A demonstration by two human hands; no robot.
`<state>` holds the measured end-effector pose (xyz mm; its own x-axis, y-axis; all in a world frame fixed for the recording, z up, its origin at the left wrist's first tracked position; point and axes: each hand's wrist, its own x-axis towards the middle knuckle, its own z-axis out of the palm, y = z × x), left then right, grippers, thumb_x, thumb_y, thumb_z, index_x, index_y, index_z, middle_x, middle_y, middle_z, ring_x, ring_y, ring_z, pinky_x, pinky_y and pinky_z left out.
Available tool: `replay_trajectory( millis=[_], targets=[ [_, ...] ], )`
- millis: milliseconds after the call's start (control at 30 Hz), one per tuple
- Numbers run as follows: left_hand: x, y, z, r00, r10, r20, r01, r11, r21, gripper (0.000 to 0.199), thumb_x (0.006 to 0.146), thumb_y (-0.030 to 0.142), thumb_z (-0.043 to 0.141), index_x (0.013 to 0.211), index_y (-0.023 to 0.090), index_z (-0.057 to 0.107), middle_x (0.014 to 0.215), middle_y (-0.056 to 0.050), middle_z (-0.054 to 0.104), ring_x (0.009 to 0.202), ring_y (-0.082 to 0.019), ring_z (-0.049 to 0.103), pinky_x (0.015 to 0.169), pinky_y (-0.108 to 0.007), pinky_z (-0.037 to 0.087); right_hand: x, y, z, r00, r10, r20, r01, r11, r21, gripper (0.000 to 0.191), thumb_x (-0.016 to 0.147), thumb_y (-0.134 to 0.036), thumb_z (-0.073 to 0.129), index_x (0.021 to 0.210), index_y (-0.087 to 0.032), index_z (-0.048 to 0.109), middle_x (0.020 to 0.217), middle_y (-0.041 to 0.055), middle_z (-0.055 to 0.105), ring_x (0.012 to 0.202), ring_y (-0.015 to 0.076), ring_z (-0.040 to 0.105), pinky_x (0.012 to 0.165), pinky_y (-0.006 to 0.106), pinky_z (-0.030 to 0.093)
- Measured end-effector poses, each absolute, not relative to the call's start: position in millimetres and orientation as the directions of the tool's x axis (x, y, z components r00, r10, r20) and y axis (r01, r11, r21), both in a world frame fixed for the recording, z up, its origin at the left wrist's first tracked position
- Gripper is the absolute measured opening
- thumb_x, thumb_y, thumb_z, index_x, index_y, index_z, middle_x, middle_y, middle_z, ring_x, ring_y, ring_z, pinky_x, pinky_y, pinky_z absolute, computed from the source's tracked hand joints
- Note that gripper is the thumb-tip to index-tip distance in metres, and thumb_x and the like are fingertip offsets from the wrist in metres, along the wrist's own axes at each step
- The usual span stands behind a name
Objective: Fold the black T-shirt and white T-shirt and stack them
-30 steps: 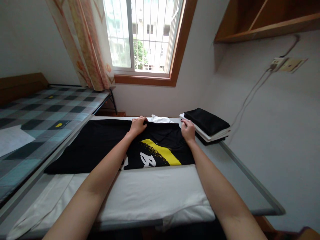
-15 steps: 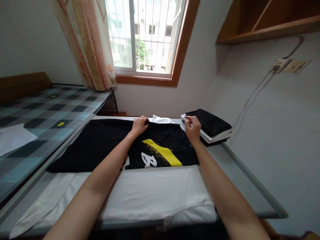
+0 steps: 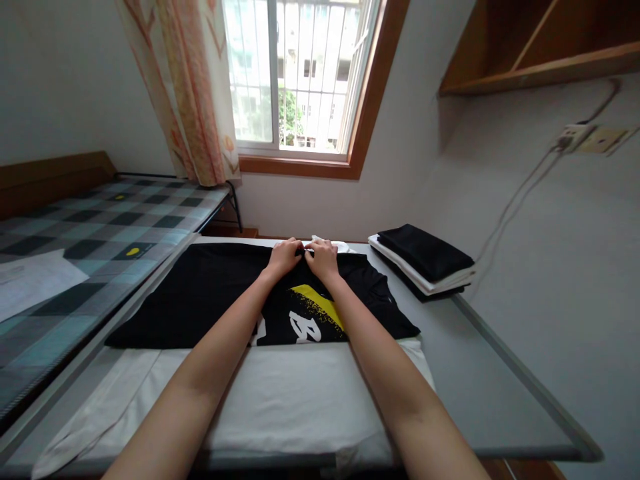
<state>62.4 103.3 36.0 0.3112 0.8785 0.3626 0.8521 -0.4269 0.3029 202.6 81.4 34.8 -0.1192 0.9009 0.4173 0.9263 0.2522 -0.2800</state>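
"Daylight from a barred window [image 3: 305,73] reaches a grey table [image 3: 480,380] beside a checked bed [image 3: 105,233]. What are the fingers doing?"

"Two bare hands meet on the far edge of a black shirt [image 3: 275,305]. Fingers of the left hand [image 3: 286,256] are nearly closed, apparently pinching a fold. Those of the right hand [image 3: 323,259] curl close by; whether they grip cloth cannot be told."

"And the shirt?"

"Flat along the table's far edge, its near side overlapping a white cloth [image 3: 305,380] that stretches to the near edge."

"How is it done well?"

"Probably with a light pinch on every layer, both hands level, and the edge drawn taut so nothing creases."

"Anything legible?"

"A white 'B' leads the lettering [image 3: 304,328], cut off at the shirt's near side, below a yellow band [image 3: 320,308]. No brand can be read."

"Farther out?"

"A folded stack [image 3: 425,257], black over white, sits by the table's far right corner. On the bed, a paper [image 3: 43,280] carries print too faint to read."
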Motion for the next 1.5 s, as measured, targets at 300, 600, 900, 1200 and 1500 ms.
replay_trajectory(
  millis=[300,600,900,1200,1500],
  targets=[
    [58,108,33,0.328,0.890,0.318,0.804,-0.439,0.400,0.016,0.081,0.020,0.061,0.094,0.021,0.071,0.099,-0.005,0.069,0.092,-0.020,0.064,0.082,-0.029,0.048,205,74,15,-0.137,0.879,0.456,0.924,0.280,-0.262,0.031,0.095,-0.034,0.048,0.113,-0.024,0.070,0.123,0.0107,0.062,0.116,0.0300,0.045,0.096,0.043,0.033],
    [21,106,42,0.399,0.877,0.268,0.854,-0.462,0.240,0.023,0.089,0.027,0.054,0.102,0.021,0.071,0.107,-0.007,0.072,0.100,-0.023,0.064,0.090,-0.033,0.044,204,79,7,-0.129,0.816,0.564,0.897,0.339,-0.284,0.022,0.096,-0.027,0.050,0.102,-0.021,0.071,0.110,0.0113,0.065,0.106,0.0265,0.052,0.092,0.041,0.033],
    [-60,134,49,0.388,0.916,0.105,0.921,-0.388,-0.016,0.028,0.088,0.027,0.051,0.108,0.024,0.070,0.116,-0.008,0.070,0.110,-0.027,0.062,0.096,-0.040,0.036,205,82,3,-0.099,0.740,0.665,0.871,0.388,-0.303,0.020,0.095,-0.024,0.052,0.096,-0.020,0.071,0.102,0.0111,0.062,0.095,0.0243,0.056,0.084,0.036,0.040],
    [-137,130,60,0.265,0.963,-0.040,0.926,-0.266,-0.270,0.031,0.084,0.020,0.048,0.104,0.025,0.072,0.116,-0.008,0.070,0.114,-0.027,0.059,0.094,-0.037,0.038,205,81,3,-0.091,0.744,0.662,0.855,0.399,-0.331,0.018,0.094,-0.022,0.053,0.094,-0.020,0.071,0.100,0.0104,0.062,0.091,0.0235,0.059,0.085,0.037,0.045],
    [-210,105,65,0.200,0.980,-0.020,0.930,-0.196,-0.310,0.025,0.074,0.014,0.053,0.087,0.020,0.073,0.106,-0.013,0.070,0.112,-0.033,0.056,0.093,-0.043,0.040,208,84,-3,-0.104,0.757,0.645,0.763,0.476,-0.437,0.015,0.092,-0.020,0.053,0.093,-0.020,0.068,0.101,0.0090,0.060,0.087,0.0205,0.061,0.082,0.033,0.049]
  ],
)
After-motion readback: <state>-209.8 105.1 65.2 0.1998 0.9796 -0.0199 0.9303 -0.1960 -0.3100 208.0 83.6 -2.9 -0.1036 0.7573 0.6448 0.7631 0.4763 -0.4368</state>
